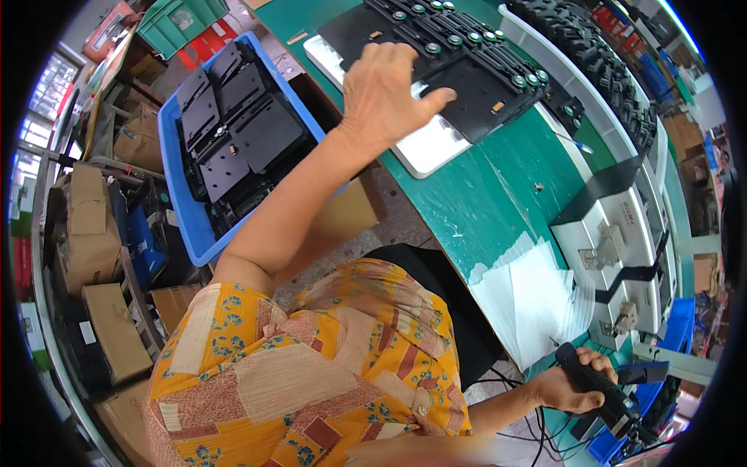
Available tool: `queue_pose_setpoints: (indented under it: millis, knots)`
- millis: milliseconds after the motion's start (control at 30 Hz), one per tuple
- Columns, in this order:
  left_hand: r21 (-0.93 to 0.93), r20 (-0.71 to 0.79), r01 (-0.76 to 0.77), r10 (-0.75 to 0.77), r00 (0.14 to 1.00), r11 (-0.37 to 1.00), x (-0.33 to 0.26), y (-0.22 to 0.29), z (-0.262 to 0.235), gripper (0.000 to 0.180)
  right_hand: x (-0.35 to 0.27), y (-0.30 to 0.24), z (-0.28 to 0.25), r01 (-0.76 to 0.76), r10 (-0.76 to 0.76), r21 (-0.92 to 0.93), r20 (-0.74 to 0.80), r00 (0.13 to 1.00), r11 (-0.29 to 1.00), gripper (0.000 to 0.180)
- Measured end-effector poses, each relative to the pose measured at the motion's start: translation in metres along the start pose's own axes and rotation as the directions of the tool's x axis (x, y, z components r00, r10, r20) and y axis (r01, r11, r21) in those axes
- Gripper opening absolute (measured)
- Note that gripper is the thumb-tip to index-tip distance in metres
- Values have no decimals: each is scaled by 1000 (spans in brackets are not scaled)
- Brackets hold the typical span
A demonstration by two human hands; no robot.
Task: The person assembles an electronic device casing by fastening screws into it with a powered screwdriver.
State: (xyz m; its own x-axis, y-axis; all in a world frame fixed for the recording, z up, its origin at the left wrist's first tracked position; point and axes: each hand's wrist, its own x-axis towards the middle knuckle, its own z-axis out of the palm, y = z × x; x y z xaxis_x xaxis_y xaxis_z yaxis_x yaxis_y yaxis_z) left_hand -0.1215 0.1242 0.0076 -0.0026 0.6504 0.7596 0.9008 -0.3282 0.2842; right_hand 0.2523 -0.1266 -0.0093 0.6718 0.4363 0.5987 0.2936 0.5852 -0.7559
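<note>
My left hand [381,97] is open over a flat black plastic panel [476,95], its thumb spread wide of the fingers. Whether the fingertips touch the panel I cannot tell. Under the panel lies a white slab [436,152] on the green bench top. Rows of black parts with shiny round ends [454,39] rest across the panels. Low at the right, my right hand [568,389] is wrapped round a black electric screwdriver [597,383] with a ridged grip, its thin bit pointing up and left.
A blue bin [175,156] full of black panels stands left of the bench [459,214]. White foam sheets [529,300] lie near the bench edge. Metal boxes with latches [595,249] and a white tray of black parts [537,39] line the right. Cables [541,424] hang below.
</note>
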Motion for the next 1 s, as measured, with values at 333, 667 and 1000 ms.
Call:
queue_pose_setpoints:
  millis: [333,667,1000]
  knots:
    - [341,325,154,-270,906,927,2,-36,-18,103,2,1,-1,32,-32,-27,-3,999,999,68]
    - [288,358,221,-318,878,932,6,-46,-21,93,-2,3,1,64,-65,79,5,998,995,55]
    - [298,405,206,-319,857,932,18,-49,-25,101,-7,1,-1,61,-63,60,18,998,996,56]
